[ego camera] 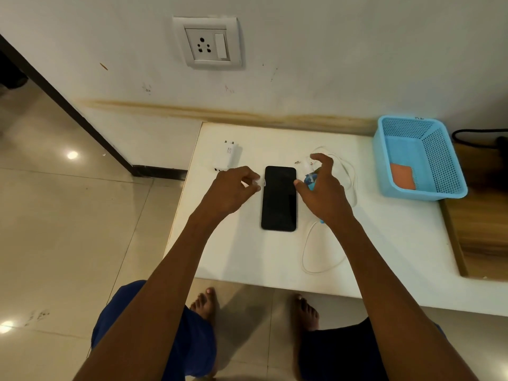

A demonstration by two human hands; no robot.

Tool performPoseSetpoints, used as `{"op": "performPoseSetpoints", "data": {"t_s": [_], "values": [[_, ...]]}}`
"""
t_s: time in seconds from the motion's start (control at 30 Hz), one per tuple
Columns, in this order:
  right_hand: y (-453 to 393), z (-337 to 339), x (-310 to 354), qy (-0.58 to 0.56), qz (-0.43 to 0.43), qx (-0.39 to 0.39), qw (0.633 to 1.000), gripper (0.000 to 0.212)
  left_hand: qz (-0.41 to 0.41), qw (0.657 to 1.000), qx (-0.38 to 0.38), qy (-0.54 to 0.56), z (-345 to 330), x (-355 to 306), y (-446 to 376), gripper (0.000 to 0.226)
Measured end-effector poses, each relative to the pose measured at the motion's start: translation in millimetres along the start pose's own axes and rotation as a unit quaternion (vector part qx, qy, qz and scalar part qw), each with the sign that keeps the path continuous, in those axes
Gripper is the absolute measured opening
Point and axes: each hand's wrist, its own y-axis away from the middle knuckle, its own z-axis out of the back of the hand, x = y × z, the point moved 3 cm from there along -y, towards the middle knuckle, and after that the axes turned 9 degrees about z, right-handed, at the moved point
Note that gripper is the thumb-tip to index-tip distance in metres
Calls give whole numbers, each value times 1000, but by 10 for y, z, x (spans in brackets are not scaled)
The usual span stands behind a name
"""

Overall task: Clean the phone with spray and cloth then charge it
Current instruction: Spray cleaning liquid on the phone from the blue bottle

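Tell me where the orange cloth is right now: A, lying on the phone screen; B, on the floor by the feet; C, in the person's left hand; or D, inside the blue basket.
D: the orange cloth lies on the bottom of the blue basket at the right end of the white table, well apart from the phone.
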Motion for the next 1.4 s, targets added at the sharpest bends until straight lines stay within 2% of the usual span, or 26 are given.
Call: {"op": "performPoseSetpoints", "data": {"t_s": [0.13,0.23,0.37,0.67,0.83,0.97,1.03,1.17,1.4], "values": [[56,91,-33,-166,-58,-7,984,53,-3,985,-6,173,43,-184,19,16],[153,155,52,-198,-11,33,980,45,-15,969,13,247,16,-267,31,18],[248,161,121,-160,35,102,981,47,-36,964,25,261,-21,-325,41,24],[204,136,209,-86,51,104,990,52,-31,970,55,233,-83,-347,30,30],[194,129,246,-66,64,79,993,52,-25,968,27,247,-141,-394,33,31],[189,157,238,-48,80,50,994,52,40,932,-27,360,-163,-406,20,26],[190,164,233,-33,79,37,996,52,55,922,-46,380,-168,-397,14,19],[198,143,271,-19,89,9,996,50,44,927,-69,365,-152,-399,5,11],[204,114,272,-48,77,-6,996,45,24,940,-75,331,-134,-412,14,13]]}}
